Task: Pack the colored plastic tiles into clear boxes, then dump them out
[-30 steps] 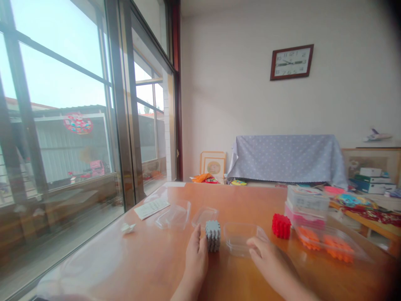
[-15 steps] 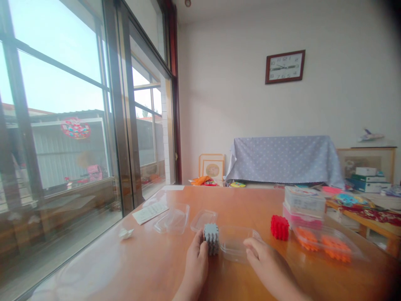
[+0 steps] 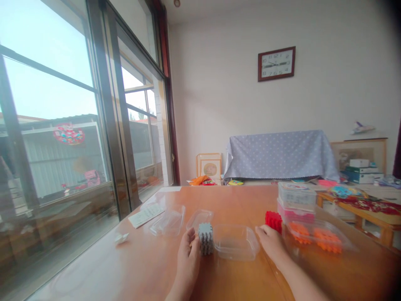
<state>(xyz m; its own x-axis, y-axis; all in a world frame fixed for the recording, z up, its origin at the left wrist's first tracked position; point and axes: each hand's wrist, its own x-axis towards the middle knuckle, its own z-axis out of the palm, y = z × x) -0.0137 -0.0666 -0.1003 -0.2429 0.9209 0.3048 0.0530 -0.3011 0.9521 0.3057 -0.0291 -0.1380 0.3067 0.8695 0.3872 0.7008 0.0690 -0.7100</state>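
Observation:
A grey stack of notched foam-like pieces [image 3: 206,239] stands on the wooden table [image 3: 147,267]. My left hand [image 3: 189,250] is beside its left side, fingers loosely bent and apart, with nothing in them. To the right of the stack lies a clear plastic container [image 3: 236,242]. My right hand [image 3: 272,242] is just right of that container, in front of a red notched stack [image 3: 273,221], whose lower part it covers. Its fingers look stretched out, with nothing visible in them; whether they touch the red stack I cannot tell.
Orange notched pieces [image 3: 327,239] sit in a clear tray at the right. Behind stand stacked clear and pink boxes [image 3: 296,202]. Clear lids [image 3: 169,221], a printed paper [image 3: 146,215] and a crumpled scrap [image 3: 121,238] lie to the left, near the window.
My right hand has left the clear container and moved right to the red stack. My left hand has loosened from the grey stack. The view has shifted slightly.

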